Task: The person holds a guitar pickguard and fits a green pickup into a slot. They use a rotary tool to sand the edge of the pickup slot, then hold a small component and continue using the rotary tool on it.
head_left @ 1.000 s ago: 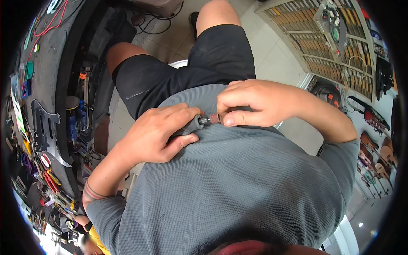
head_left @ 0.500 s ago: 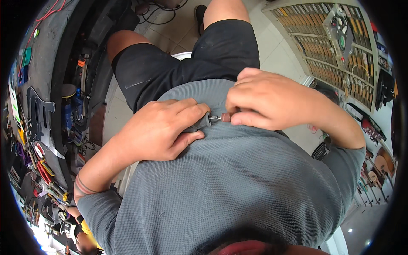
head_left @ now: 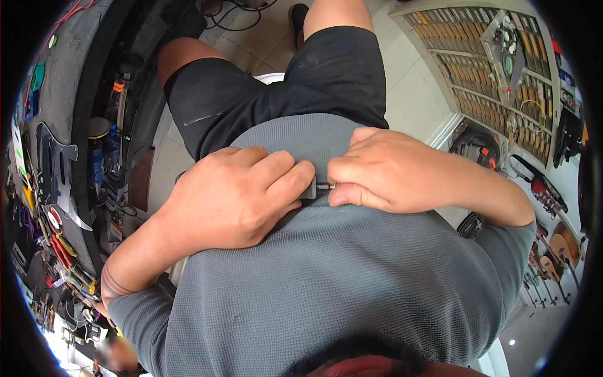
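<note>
In front of my belly, my left hand (head_left: 242,191) is wrapped round the grey body of a small rotary tool (head_left: 308,188). Most of that body is hidden under my fingers. A short metal shaft (head_left: 323,186) sticks out of its nose to the right. My right hand (head_left: 389,173) is closed, with thumb and forefinger pinching the end of this shaft. Whatever bit sits at the tip is covered by those fingers. The hands are close together, with only the tool's nose and shaft showing between them.
A workbench (head_left: 56,107) on the left carries a dark guitar pickguard (head_left: 56,166) and many hand tools. At the upper right stands a rack (head_left: 446,63) of wooden-handled tools. Guitars (head_left: 562,245) are along the right side. Another person (head_left: 119,352) is at the lower left.
Both hands have moved slightly down the picture and nearer each other. A reddish-brown cylinder at the shaft's tip showed before; my right fingers now cover that place.
</note>
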The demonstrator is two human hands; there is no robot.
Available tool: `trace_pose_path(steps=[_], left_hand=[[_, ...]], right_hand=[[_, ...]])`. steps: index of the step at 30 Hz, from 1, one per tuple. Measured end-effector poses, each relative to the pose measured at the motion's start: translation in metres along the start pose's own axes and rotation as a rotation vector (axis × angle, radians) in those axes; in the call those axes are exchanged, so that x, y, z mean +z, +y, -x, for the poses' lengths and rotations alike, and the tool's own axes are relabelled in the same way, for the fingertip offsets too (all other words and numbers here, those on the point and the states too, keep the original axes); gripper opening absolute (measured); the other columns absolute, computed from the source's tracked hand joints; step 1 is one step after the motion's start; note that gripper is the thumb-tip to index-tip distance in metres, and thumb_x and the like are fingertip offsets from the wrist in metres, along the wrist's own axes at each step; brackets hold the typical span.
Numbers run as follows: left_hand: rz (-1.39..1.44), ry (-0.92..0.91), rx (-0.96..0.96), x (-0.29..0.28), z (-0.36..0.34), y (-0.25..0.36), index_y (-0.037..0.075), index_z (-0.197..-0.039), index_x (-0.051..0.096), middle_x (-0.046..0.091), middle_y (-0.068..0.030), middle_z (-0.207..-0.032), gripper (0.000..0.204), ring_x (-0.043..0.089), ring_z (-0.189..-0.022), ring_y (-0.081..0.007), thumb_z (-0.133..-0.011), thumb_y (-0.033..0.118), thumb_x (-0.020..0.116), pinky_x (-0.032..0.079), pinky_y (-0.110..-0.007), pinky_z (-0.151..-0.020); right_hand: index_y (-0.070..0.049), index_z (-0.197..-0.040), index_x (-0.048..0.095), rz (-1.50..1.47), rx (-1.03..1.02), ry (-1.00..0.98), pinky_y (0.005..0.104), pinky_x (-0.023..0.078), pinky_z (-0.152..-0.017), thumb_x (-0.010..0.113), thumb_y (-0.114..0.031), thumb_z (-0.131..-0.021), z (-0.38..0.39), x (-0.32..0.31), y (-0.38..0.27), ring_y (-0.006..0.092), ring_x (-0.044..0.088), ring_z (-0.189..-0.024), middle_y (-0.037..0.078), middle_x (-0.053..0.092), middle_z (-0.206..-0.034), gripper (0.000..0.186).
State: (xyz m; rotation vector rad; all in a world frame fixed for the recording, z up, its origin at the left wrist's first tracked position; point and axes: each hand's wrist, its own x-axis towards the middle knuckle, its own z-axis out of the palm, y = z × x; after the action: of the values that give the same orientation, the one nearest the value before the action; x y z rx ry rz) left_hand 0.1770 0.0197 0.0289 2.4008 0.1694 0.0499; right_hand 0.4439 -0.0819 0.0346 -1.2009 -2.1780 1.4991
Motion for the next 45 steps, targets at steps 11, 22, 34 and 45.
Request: trace_pose_path(steps=[11,22,34,45], left_hand=[[0.131,-0.002,0.020,0.002,0.000,0.000,0.004,-0.127,0.067,0.064,-0.0080,-0.094,0.057,0.070,-0.078,-0.0286,-0.077,0.022,0.089,0.058,-0.041,-0.067],[0.190,-0.032,-0.049,-0.003,-0.003,0.002,0.006,-0.128,0.067,0.066,-0.0097,-0.095,0.053,0.071,-0.079,-0.0322,-0.082,0.021,0.087,0.058,-0.043,-0.068],[0.262,0.041,-0.042,0.011,-0.020,-0.006,0.002,-0.129,0.066,0.069,-0.0154,-0.100,0.047,0.072,-0.084,-0.0362,-0.090,0.023,0.083,0.059,-0.045,-0.073],[0.268,0.047,-0.133,0.013,-0.020,-0.006,0.000,-0.133,0.064,0.071,-0.0170,-0.104,0.049,0.072,-0.091,-0.0399,-0.095,0.026,0.081,0.058,-0.047,-0.078]], right_hand=[[-0.005,-0.085,0.057,0.174,0.003,-0.038,0.0389,0.048,-0.086,0.065,-0.042,-0.108,0.006,-0.003,-0.016,0.0309,0.068,-0.071,0.012,0.066,-0.068,0.043],[-0.005,-0.094,0.060,0.148,0.004,0.052,0.0403,0.047,-0.093,0.074,-0.034,-0.100,0.012,0.001,-0.008,0.0305,0.065,-0.079,0.009,0.062,-0.074,0.033],[0.001,-0.118,0.054,-0.558,-0.181,0.716,0.0344,0.052,-0.087,0.028,-0.037,-0.122,-0.039,0.015,0.019,0.0178,0.060,-0.088,0.014,0.060,-0.105,0.046],[0.000,-0.118,0.057,-0.802,0.000,0.421,0.0317,0.049,-0.084,0.031,-0.040,-0.121,-0.067,0.006,0.013,0.0167,0.057,-0.089,0.010,0.061,-0.101,0.048]])
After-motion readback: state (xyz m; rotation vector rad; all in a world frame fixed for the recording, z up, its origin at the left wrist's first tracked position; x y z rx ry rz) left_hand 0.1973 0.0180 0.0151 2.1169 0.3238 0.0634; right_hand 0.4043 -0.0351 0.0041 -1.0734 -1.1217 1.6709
